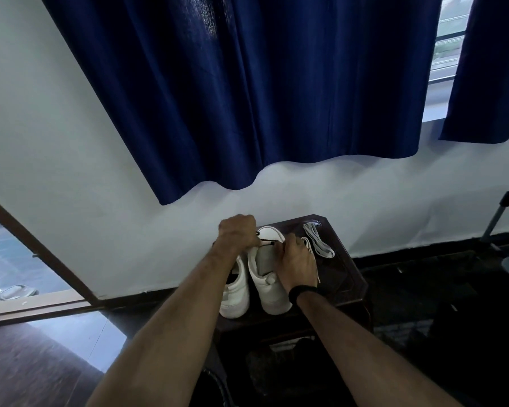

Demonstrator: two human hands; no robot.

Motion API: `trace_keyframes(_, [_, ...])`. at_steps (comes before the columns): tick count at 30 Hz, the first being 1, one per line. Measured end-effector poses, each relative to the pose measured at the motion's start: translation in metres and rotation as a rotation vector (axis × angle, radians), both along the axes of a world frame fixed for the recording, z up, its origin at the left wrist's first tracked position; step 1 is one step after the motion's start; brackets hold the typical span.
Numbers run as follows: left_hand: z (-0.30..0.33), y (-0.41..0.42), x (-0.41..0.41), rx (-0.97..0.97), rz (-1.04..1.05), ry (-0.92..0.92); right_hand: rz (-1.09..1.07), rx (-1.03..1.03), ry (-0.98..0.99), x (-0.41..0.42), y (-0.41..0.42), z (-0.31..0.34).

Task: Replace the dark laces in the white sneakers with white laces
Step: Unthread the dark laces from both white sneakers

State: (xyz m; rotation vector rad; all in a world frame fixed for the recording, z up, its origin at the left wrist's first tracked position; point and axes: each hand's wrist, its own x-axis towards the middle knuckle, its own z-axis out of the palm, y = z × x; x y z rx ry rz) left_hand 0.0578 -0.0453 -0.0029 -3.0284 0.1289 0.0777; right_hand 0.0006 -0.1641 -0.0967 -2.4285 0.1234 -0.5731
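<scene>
Two white sneakers stand side by side on a small dark wooden table (347, 277), heels toward me. My left hand (238, 232) is curled over the toe end of the left sneaker (235, 295) and grips a dark lace (265, 241) that runs across to the right. My right hand (297, 261) rests on the right sneaker (269, 292) and pinches that same dark lace near its tip. A bundle of white laces (318, 240) lies on the table to the right of the shoes.
A white wall and a dark blue curtain (247, 98) rise behind the table. A glass door with a wooden frame (39, 248) stands at the left. A dark metal stand (503, 230) is at the far right, on dark floor.
</scene>
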Motion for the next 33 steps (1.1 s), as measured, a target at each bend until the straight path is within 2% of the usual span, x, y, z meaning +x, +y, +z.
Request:
trace_keyframes(4, [0.018,0.002,0.007,-0.014,-0.015,-0.018,-0.001,0.011,0.011,0.001,0.001,0.001])
trace_keyframes(7, [0.024,0.002,0.006,-0.036,-0.044,-0.266,-0.005,-0.01,0.014,0.001,0.001,0.001])
trace_keyframes(9, [0.026,0.002,0.004,-0.118,-0.059,-0.388,-0.007,-0.021,0.017,0.0,0.002,0.002])
trace_keyframes(11, [0.034,0.0,0.0,-0.357,-0.021,-0.496,-0.01,-0.031,0.032,0.001,0.001,0.002])
trace_keyframes(15, [0.094,0.001,0.002,-1.015,0.054,-0.753,-0.008,-0.05,0.051,0.001,0.002,0.003])
trace_keyframes(17, [0.127,0.003,0.001,-1.131,-0.015,-0.694,-0.006,-0.059,0.065,0.002,0.004,0.004])
trace_keyframes(19, [0.14,0.001,-0.003,-1.126,-0.062,-0.588,0.013,-0.099,0.036,0.004,0.005,0.006])
trace_keyframes(23, [0.129,-0.001,-0.01,-1.159,-0.079,-0.514,0.062,-0.371,-0.104,0.018,0.005,0.013])
trace_keyframes(24, [0.126,-0.002,-0.01,-1.161,-0.093,-0.51,0.101,-0.387,-0.104,0.023,0.007,0.017])
trace_keyframes(26, [0.126,-0.003,-0.012,-1.185,-0.115,-0.504,0.237,-0.286,-0.016,0.036,0.013,0.027])
trace_keyframes(30, [0.131,-0.002,-0.015,-1.231,-0.137,-0.516,0.473,0.075,0.143,0.058,0.025,0.048])
trace_keyframes(33, [0.128,0.005,-0.014,-1.229,-0.099,-0.495,0.439,0.304,0.129,0.066,0.031,0.056])
